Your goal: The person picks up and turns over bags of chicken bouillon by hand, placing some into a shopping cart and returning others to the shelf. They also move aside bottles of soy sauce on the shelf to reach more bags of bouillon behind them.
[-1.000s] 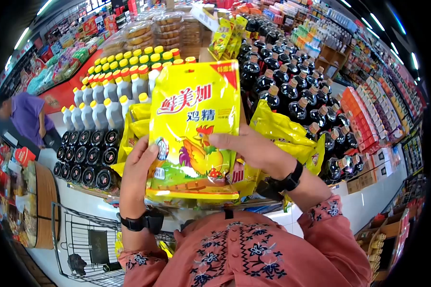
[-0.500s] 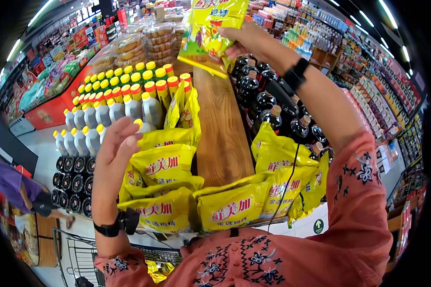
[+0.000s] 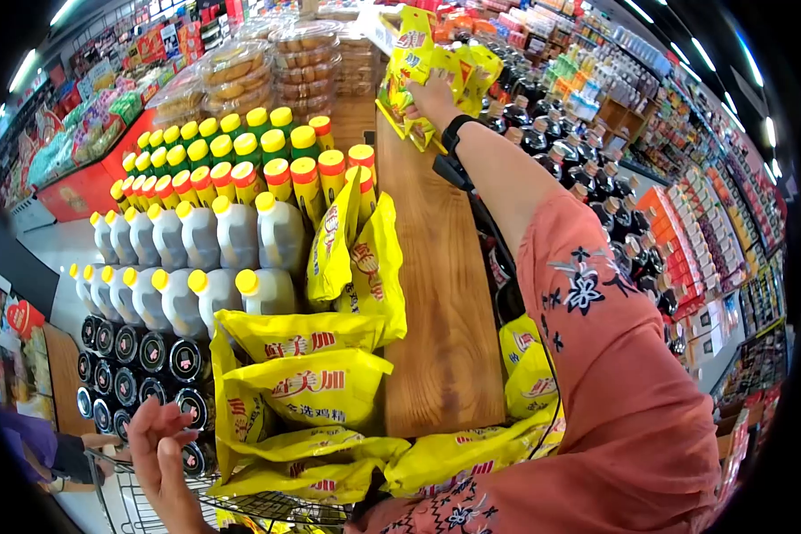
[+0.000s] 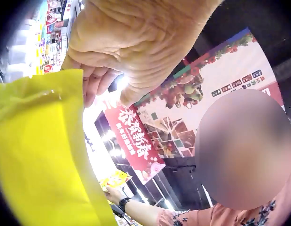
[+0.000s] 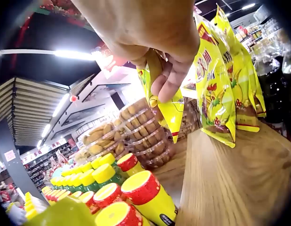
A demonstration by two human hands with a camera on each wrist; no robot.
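Note:
My right hand [image 3: 432,100] reaches to the far end of the wooden board [image 3: 440,294] and grips a yellow bag of chicken bouillon [image 3: 409,62]. In the right wrist view, the fingers curl round this bag [image 5: 173,113], beside more yellow bouillon bags [image 5: 216,89] standing upright on the wood. My left hand [image 3: 165,463] hangs in the air at lower left with loosely bent fingers, holding nothing. Near it, the left wrist view has a yellow bag [image 4: 37,150] close to the camera. Several more bouillon bags [image 3: 316,383] stand around the near end of the board.
Grey jugs with yellow caps [image 3: 245,231], red- and yellow-capped bottles [image 3: 303,173] and black-lidded jars [image 3: 151,347] fill the left side. Dark bottles [image 3: 587,169] stand on the right. Clear tubs of baked goods [image 3: 307,53] are stacked behind. A wire cart [image 3: 133,498] is at lower left.
My right hand has carried the bouillon bag from in front of my chest to the far end of the board. The left hand has let go of that bag and dropped to lower left.

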